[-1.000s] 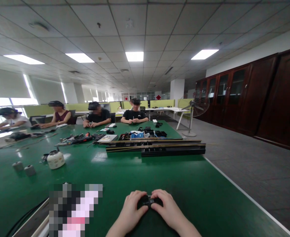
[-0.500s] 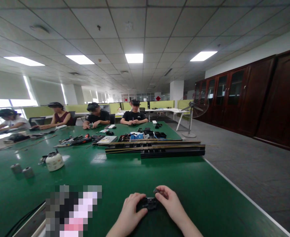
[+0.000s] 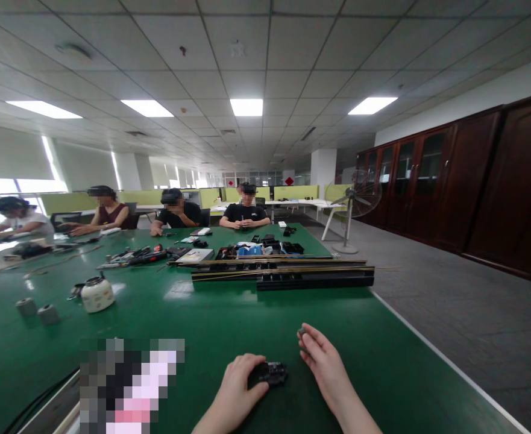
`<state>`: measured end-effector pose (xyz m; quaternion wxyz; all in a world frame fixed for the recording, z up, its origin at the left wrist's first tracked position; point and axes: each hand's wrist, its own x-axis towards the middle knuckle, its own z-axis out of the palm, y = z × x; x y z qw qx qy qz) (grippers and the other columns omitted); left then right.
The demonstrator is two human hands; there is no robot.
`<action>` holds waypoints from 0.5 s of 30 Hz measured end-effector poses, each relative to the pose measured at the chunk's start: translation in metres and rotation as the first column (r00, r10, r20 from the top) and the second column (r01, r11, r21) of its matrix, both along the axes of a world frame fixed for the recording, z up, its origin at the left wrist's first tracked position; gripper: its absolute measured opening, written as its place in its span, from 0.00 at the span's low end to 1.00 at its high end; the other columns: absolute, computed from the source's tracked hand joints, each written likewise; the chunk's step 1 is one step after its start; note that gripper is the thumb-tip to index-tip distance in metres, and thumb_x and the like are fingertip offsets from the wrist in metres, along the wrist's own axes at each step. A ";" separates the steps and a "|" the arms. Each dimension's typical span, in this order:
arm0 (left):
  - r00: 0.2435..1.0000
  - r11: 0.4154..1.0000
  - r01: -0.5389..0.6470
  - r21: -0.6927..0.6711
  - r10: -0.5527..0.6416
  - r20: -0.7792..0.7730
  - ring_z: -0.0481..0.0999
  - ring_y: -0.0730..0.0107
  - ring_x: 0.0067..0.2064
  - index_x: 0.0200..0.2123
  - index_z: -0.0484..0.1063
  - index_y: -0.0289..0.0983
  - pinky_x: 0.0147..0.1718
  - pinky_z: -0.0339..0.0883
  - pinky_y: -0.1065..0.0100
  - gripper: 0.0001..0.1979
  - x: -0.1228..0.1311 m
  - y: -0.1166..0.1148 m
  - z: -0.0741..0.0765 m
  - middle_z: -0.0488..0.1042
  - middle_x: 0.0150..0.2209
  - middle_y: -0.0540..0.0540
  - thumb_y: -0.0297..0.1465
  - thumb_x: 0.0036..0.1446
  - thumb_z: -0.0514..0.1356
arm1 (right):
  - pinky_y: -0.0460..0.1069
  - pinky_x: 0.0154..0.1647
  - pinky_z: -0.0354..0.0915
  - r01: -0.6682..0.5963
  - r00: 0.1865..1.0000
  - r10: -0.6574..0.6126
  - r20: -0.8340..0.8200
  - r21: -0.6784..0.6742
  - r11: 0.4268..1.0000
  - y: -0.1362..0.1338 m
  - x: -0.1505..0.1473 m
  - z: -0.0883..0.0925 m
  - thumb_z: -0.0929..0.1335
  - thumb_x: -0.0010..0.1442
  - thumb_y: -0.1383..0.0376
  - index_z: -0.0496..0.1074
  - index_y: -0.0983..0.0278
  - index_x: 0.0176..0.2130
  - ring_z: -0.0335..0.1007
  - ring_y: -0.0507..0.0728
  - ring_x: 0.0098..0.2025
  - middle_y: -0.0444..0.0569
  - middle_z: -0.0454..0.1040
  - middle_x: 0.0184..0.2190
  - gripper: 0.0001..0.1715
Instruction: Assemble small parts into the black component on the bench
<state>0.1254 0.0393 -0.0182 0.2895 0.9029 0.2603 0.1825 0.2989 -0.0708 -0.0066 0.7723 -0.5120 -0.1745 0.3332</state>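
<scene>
A small black device part [image 3: 275, 373], with an uneven top and some lighter details, rests on the green table [image 3: 229, 325] close in front of me. My left hand [image 3: 242, 383] grips its left end between thumb and fingers. Up and to the right, apart from the part, my right hand [image 3: 320, 355] pinches a tiny greyish piece [image 3: 301, 330] between thumb and fingertips. That piece is too small to name. The palm side of the left fingers hides one end of the black part.
Long black rails [image 3: 314, 280] with thin brass-coloured rods lie across the table ahead. A cream jar [image 3: 97, 294] and two grey cylinders [image 3: 48, 314] stand at left. Tools and boxes are heaped behind the rails. Several people sit at the far side. A pixelated patch covers the lower left.
My right hand has moved up and right, away from the black part, with the tiny piece in its fingertips. The left hand stays in place. A person opposite has raised a hand.
</scene>
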 end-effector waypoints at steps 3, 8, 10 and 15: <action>1.000 1.000 0.003 -0.005 -0.003 0.000 0.66 0.61 0.49 0.46 0.69 0.40 0.49 0.56 0.65 0.19 0.000 -0.001 0.002 0.71 0.46 0.46 0.29 0.47 0.58 | 0.51 0.38 0.66 0.006 0.999 -0.004 -0.040 0.044 0.999 -0.003 0.001 0.004 0.73 0.41 0.55 0.71 0.59 0.39 0.72 0.56 0.38 0.47 0.76 0.38 0.24; 1.000 1.000 0.007 -0.017 -0.007 -0.011 0.66 0.61 0.49 0.46 0.69 0.40 0.50 0.56 0.64 0.20 0.000 -0.001 0.004 0.71 0.47 0.46 0.30 0.47 0.58 | 0.49 0.38 0.66 0.013 0.988 0.002 -0.154 0.098 0.995 -0.004 0.002 0.006 0.74 0.41 0.57 0.72 0.57 0.38 0.72 0.54 0.36 0.43 0.77 0.35 0.21; 1.000 1.000 0.006 -0.021 -0.006 -0.013 0.66 0.61 0.50 0.47 0.68 0.40 0.50 0.56 0.64 0.21 0.000 0.000 0.003 0.71 0.47 0.46 0.29 0.47 0.57 | 0.49 0.38 0.66 0.019 0.979 0.006 -0.204 0.123 0.992 -0.005 0.003 0.006 0.74 0.41 0.58 0.71 0.57 0.37 0.72 0.54 0.36 0.43 0.77 0.34 0.21; 1.000 0.999 0.003 -0.033 -0.003 0.009 0.66 0.59 0.50 0.49 0.68 0.40 0.50 0.56 0.63 0.22 0.000 0.002 0.001 0.71 0.47 0.45 0.29 0.47 0.58 | 0.50 0.38 0.67 0.034 0.977 -0.005 -0.211 0.136 0.990 -0.006 0.007 0.003 0.73 0.43 0.58 0.70 0.57 0.37 0.72 0.55 0.38 0.44 0.77 0.35 0.19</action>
